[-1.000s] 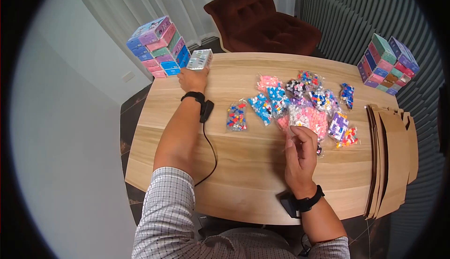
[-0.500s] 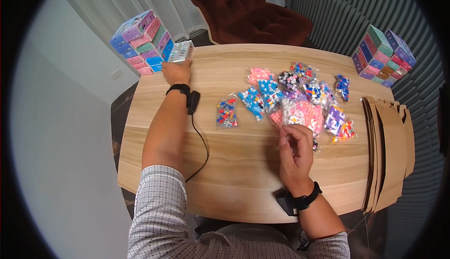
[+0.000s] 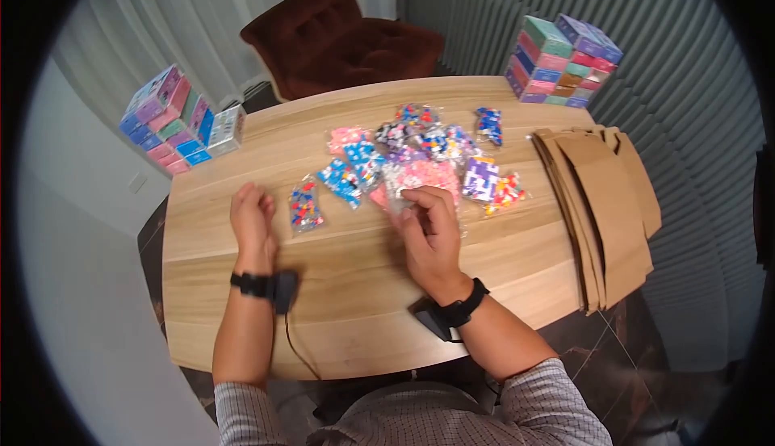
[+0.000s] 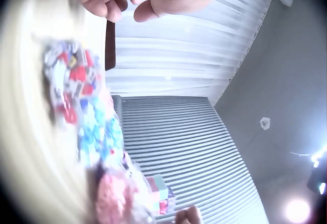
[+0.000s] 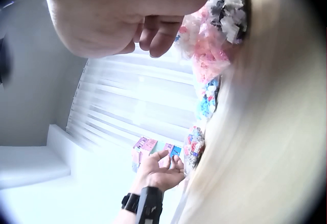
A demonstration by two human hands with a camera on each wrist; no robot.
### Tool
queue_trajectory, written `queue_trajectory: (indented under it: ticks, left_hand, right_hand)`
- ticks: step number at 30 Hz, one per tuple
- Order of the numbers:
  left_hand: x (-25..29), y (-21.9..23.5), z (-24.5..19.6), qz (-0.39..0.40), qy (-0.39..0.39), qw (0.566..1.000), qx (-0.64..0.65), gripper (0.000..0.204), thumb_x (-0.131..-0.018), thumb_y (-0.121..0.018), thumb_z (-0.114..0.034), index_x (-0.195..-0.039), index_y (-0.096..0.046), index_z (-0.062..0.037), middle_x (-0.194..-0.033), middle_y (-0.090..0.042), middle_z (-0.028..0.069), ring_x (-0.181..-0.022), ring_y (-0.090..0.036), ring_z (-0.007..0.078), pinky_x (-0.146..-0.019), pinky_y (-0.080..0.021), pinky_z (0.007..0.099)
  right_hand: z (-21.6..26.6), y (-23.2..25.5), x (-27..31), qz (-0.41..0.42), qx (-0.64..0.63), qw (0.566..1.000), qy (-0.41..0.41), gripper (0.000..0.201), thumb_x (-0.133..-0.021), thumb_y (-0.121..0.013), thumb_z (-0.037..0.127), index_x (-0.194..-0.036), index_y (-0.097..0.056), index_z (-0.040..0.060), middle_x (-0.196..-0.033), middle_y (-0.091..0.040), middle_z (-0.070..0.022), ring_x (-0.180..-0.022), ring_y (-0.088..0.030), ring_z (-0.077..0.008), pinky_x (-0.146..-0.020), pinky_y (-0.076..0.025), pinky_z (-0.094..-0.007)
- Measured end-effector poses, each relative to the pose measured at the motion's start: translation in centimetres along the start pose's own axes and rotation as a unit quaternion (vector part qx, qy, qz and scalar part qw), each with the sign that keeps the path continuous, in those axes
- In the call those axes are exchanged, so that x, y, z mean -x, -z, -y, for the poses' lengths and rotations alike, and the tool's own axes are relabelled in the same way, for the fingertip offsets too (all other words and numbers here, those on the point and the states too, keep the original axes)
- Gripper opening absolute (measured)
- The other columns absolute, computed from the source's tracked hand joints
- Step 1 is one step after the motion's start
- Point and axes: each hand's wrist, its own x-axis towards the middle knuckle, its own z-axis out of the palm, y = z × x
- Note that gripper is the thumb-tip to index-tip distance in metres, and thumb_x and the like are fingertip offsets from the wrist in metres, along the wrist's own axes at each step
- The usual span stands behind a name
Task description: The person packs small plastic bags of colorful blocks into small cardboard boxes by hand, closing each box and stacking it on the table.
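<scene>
My left hand (image 3: pixel 254 224) is over the left part of the table, its fingers loosely curled around nothing. Beside it lies a clear bag of red, blue and grey toy bricks (image 3: pixel 306 206). In the right wrist view the same left hand (image 5: pixel 162 172) shows with bent fingers and an empty palm. My right hand (image 3: pixel 433 244), fingers loosely bent, is at the near side of a bag of pink bricks (image 3: pixel 436 176); nothing shows in its grasp. A white patterned box (image 3: pixel 227 129) stands against the left stack of coloured boxes (image 3: pixel 168 119).
More bagged bricks lie mid-table, among them blue ones (image 3: pixel 339 181), purple and white ones (image 3: pixel 481 180) and dark blue ones (image 3: pixel 488 125). Another box stack (image 3: pixel 557 67) stands at the back right. Flattened cardboard (image 3: pixel 605 212) lies along the right edge. A brown chair (image 3: pixel 347 50) is behind the table.
My left hand has let go of the white box, left beside the stack, and has drawn back toward me. The right hand keeps its place by the pink bricks. The head view has turned right.
</scene>
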Motion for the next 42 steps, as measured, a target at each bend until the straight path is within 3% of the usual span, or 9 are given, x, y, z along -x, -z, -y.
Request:
queue_trajectory:
  ticks: [3,7,11,17,20,26,34,40,42]
  left_hand:
    - [4.5,0.7,0.4,0.017,-0.001,0.998,0.058,0.031,-0.098,-0.066,-0.006,-0.127,-0.058,-0.003,-0.093,-0.062,0.0044,-0.078,-0.058,0.0129,-0.069,-0.05,0.0274]
    - [5.7,1.6,2.1,0.042,-0.035,0.996,0.064,0.022,-0.099,-0.064,-0.003,-0.12,-0.058,-0.0048,-0.092,-0.062,0.004,-0.074,-0.056,0.0126,-0.068,-0.049,0.0277]
    - [5.3,1.8,2.9,0.061,-0.047,0.996,0.052,0.017,-0.099,-0.062,-0.001,-0.114,-0.057,-0.0062,-0.088,-0.061,0.0031,-0.069,-0.054,0.0113,-0.063,-0.047,0.0263]
    - [5.2,1.7,3.8,0.115,-0.069,0.99,0.034,0.013,-0.1,-0.059,-0.001,-0.111,-0.057,-0.007,-0.083,-0.06,0.0022,-0.064,-0.05,0.0092,-0.058,-0.042,0.0243]
    - [5.4,1.6,3.5,0.105,-0.073,0.992,0.024,0.011,-0.101,-0.058,-0.001,-0.11,-0.057,-0.0071,-0.08,-0.058,0.001,-0.062,-0.048,0.0078,-0.056,-0.04,0.0234]
    - [6.1,1.1,3.2,0.08,-0.084,0.993,-0.003,0.009,-0.101,-0.059,-0.002,-0.107,-0.056,-0.0086,-0.077,-0.055,-0.0027,-0.058,-0.042,0.0035,-0.051,-0.033,0.0204]
    - [6.2,1.2,3.3,0.079,-0.074,0.994,-0.009,0.011,-0.101,-0.063,-0.003,-0.105,-0.056,-0.0106,-0.075,-0.054,-0.0055,-0.057,-0.039,0.0014,-0.049,-0.028,0.0195]
    - [6.4,1.0,3.0,0.075,-0.073,0.994,-0.01,0.011,-0.101,-0.064,-0.003,-0.105,-0.056,-0.0104,-0.074,-0.053,-0.0057,-0.056,-0.038,0.002,-0.049,-0.028,0.02]
    - [6.5,0.9,3.0,0.076,-0.071,0.994,-0.01,0.01,-0.101,-0.063,-0.003,-0.105,-0.056,-0.0103,-0.072,-0.051,-0.0059,-0.055,-0.038,0.0022,-0.05,-0.028,0.0202]
  right_hand:
    - [0.3,0.4,-0.4,-0.016,0.005,1.0,-0.011,0.03,-0.095,-0.061,-0.008,-0.124,-0.065,-0.0004,-0.119,-0.056,-0.01,-0.087,-0.055,-0.012,-0.073,-0.048,-0.0248]
    - [0.8,0.8,-0.5,-0.072,-0.12,0.986,-0.091,0.027,-0.098,-0.061,-0.005,-0.124,-0.065,-0.0001,-0.122,-0.054,-0.0086,-0.085,-0.058,-0.0089,-0.071,-0.049,-0.0231]
    - [3.8,3.2,-2.8,-0.068,-0.17,0.97,-0.158,0.026,-0.101,-0.061,-0.001,-0.127,-0.064,0.0008,-0.103,-0.058,-0.0028,-0.084,-0.057,-0.0058,-0.069,-0.048,-0.0206]
    - [4.4,10.5,-15.2,-0.105,0.161,0.981,-0.008,0.049,-0.095,-0.072,0.017,-0.138,-0.06,-0.003,-0.125,-0.071,-0.0176,-0.099,-0.068,-0.0211,-0.09,-0.055,-0.0357]
    - [0.2,14.0,-22.3,-0.128,0.301,0.943,0.06,0.055,-0.093,-0.074,0.019,-0.14,-0.058,-0.0055,-0.131,-0.068,-0.0249,-0.111,-0.069,-0.0354,-0.098,-0.055,-0.0454]
    - [-7.0,18.4,-28.0,-0.086,0.602,0.793,0.046,0.072,-0.092,-0.075,0.02,-0.153,-0.044,0.0002,-0.154,-0.05,-0.0248,-0.129,-0.058,-0.0481,-0.103,-0.054,-0.0525]
    - [-10.4,20.7,-31.9,-0.09,0.635,0.767,-0.012,0.074,-0.093,-0.076,0.024,-0.156,-0.042,0.0062,-0.159,-0.048,-0.0214,-0.136,-0.052,-0.0514,-0.112,-0.049,-0.0526]
    - [-10.6,21.2,-32.5,-0.054,0.686,0.723,-0.051,0.057,-0.093,-0.077,0.028,-0.141,-0.056,0.0071,-0.139,-0.059,-0.0188,-0.125,-0.059,-0.0466,-0.102,-0.055,-0.0509]
    - [-10.9,21.2,-32.2,-0.068,0.691,0.72,0.008,0.039,-0.093,-0.073,0.024,-0.125,-0.061,0.0061,-0.127,-0.061,-0.0173,-0.119,-0.062,-0.0442,-0.093,-0.059,-0.0538]
